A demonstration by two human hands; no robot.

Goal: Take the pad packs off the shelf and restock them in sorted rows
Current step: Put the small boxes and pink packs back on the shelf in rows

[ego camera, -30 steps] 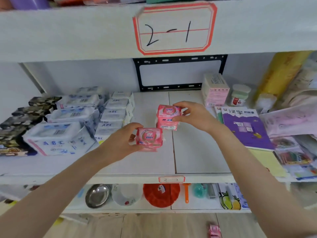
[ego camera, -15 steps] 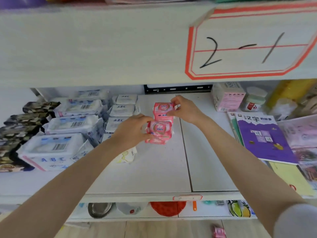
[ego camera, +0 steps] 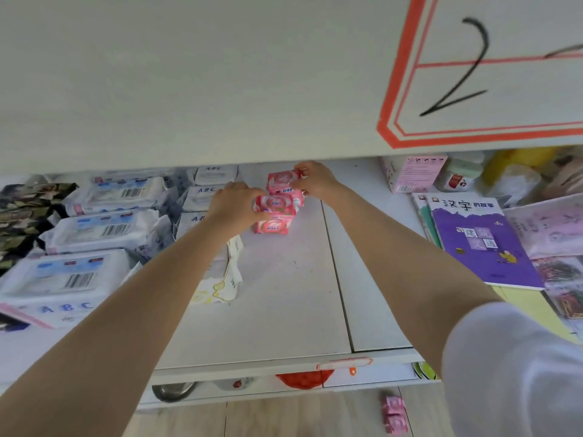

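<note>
Small pink pad packs sit in two short stacks deep on the white shelf. My left hand grips the top pack of the near stack, above a lower pink pack. My right hand pinches the top pack of the far stack by its right end. White ABC pad packs lie in rows on the left. Another pink pack lies on the floor below.
The upper shelf's front board with a red-bordered label hangs low over the opening. A pink box, a jar and a purple book are at the right. Camouflage packs fill the far left. Bowls sit on the shelf below.
Both hands have carried the pink packs deeper into the shelf and set them down as stacks. My head has moved closer, so the upper board now covers most of the view.
</note>
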